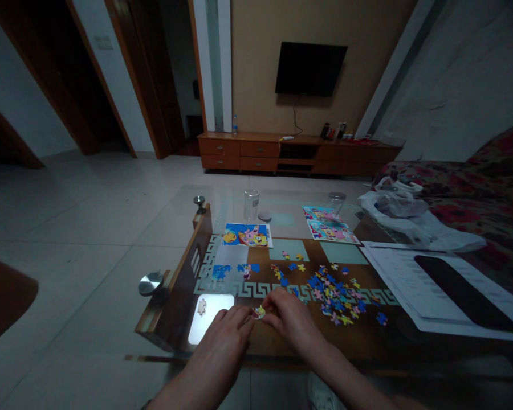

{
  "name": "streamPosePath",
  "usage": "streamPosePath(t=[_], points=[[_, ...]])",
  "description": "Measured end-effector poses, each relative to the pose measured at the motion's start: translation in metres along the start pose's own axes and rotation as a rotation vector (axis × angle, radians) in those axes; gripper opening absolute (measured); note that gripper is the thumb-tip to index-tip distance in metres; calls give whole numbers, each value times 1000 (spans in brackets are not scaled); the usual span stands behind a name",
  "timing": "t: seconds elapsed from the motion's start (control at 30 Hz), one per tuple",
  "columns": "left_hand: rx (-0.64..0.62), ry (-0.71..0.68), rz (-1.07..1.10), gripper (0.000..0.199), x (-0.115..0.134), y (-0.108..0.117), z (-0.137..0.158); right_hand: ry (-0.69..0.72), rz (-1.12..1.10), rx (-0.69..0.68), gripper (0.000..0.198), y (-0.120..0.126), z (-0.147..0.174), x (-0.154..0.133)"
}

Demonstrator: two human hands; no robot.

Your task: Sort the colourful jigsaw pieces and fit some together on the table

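Sitting at a glass desk (pixel 222 205) in a dim tiled room, I see a lone piece (pixel 202 306) at its left edge. My left hand (pixel 228 336) and right hand (pixel 290 319) meet near the front rim, both grips pinched narrow on a small puzzle piece (pixel 259 312) between the fingertips. Loose pieces (pixel 333 290) spread to the right; papers (pixel 410 285) lie beyond.

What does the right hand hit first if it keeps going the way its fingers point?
The small puzzle piece it already pinches; just beyond that, the left hand, whose fingertips meet it there. The right hand points left, toward them. Depth looks about level, though the picture is dim.
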State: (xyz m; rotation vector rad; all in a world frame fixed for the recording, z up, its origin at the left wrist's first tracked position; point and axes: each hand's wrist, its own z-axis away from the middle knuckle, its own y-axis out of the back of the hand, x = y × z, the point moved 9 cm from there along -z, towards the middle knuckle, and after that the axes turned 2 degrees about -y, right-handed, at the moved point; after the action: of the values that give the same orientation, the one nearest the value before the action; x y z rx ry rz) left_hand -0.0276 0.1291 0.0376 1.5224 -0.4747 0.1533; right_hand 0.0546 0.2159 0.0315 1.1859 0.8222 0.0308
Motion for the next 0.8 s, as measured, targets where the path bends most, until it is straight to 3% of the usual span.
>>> streamPosePath(t=[0.47, 0.8], points=[[-21, 58, -127, 38, -3, 10, -2, 39, -17, 28, 17, -1, -1, 1], [-82, 99, -93, 34, -2, 12, -1, 32, -13, 14, 17, -1, -1, 1]])
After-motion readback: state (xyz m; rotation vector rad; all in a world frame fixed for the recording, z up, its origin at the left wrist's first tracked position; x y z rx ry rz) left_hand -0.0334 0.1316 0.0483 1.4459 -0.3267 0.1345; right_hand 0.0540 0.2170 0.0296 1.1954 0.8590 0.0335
